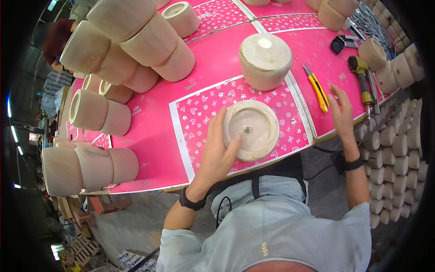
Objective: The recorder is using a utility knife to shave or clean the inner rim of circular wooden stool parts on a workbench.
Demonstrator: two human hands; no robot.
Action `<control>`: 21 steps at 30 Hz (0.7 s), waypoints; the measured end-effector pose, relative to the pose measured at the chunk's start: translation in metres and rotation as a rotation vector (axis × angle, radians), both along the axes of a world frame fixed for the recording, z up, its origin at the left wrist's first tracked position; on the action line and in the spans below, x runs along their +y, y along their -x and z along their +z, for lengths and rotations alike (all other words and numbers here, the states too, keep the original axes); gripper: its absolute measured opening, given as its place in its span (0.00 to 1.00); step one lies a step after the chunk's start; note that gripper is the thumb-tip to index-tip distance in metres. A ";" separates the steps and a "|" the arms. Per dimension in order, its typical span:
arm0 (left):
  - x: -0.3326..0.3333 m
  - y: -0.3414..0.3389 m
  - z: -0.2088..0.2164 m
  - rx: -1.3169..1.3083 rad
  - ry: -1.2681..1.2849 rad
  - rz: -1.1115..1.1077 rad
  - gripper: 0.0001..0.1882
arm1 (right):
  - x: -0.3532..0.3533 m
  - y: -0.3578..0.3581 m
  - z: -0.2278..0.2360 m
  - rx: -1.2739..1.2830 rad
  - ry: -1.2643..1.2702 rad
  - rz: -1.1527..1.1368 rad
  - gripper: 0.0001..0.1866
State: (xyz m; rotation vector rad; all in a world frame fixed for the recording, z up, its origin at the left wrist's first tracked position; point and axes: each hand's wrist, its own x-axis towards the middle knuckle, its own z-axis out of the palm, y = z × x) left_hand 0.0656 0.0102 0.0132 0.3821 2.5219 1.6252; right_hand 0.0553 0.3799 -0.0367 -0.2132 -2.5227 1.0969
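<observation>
A round wooden pot point(267, 119) with a shallow recess and a small central hole stands on the patterned pink sheet. My left hand point(219, 147) grips its left side, the thumb lying over the rim. Farther off, another wooden pot point(265, 63) sits with a pale spot on its top. To the right, my right hand point(340, 111) is held over the table with fingers apart and nothing in it. The yellow utility knife point(318, 92) lies just left of that hand, and a pneumatic driver point(361, 79) lies to its right.
Stacked wooden pots point(131, 45) rise at the left, with a row of more pots point(93, 167) at the near left edge. A black-and-silver tool point(343, 44) lies at the far right. Many pots point(394, 154) are piled beyond the right edge. Another person point(54, 41) stands far left.
</observation>
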 end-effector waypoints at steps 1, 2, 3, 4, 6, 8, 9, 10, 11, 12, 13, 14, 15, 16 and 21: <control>0.002 0.003 -0.002 0.053 0.068 -0.004 0.36 | 0.016 0.007 -0.010 -0.001 -0.001 -0.002 0.21; 0.002 0.007 -0.004 0.049 0.064 -0.008 0.36 | 0.028 0.013 -0.023 -0.009 -0.199 0.005 0.22; 0.001 0.013 -0.006 0.083 0.070 -0.035 0.34 | 0.030 0.019 -0.029 -0.016 -0.391 0.018 0.23; 0.001 0.017 -0.007 0.117 0.076 -0.063 0.32 | 0.029 0.025 -0.033 -0.020 -0.387 0.021 0.23; 0.001 0.024 -0.005 0.125 0.088 -0.079 0.31 | 0.017 0.032 -0.034 -0.204 -0.364 0.034 0.25; 0.001 0.030 -0.004 0.136 0.098 -0.097 0.31 | 0.020 0.041 -0.047 -0.209 -0.392 0.000 0.25; 0.001 0.031 -0.003 0.129 0.084 -0.118 0.31 | 0.022 0.043 -0.054 -0.207 -0.426 -0.037 0.25; 0.001 0.032 -0.002 0.123 0.068 -0.139 0.30 | 0.028 0.044 -0.060 -0.209 -0.424 -0.037 0.25; 0.000 0.035 -0.002 0.128 0.069 -0.134 0.30 | 0.031 0.048 -0.059 -0.215 -0.464 -0.027 0.24; -0.002 0.038 -0.003 0.158 0.076 -0.187 0.31 | 0.033 0.051 -0.058 -0.219 -0.505 -0.018 0.23; -0.005 0.042 -0.002 0.189 0.081 -0.240 0.32 | 0.035 0.052 -0.056 -0.210 -0.511 -0.015 0.23; -0.009 0.045 -0.001 0.198 0.080 -0.221 0.32 | 0.026 0.054 -0.044 -0.356 -0.214 -0.050 0.21; -0.012 0.050 0.000 0.136 0.066 -0.273 0.33 | 0.022 0.052 -0.033 -0.497 0.077 -0.092 0.19; -0.013 0.056 0.001 0.075 0.049 -0.324 0.33 | 0.024 0.047 -0.031 -0.487 0.059 -0.083 0.19; -0.013 0.077 0.010 -0.081 -0.097 -0.414 0.32 | 0.026 0.003 -0.005 -0.408 0.593 0.036 0.12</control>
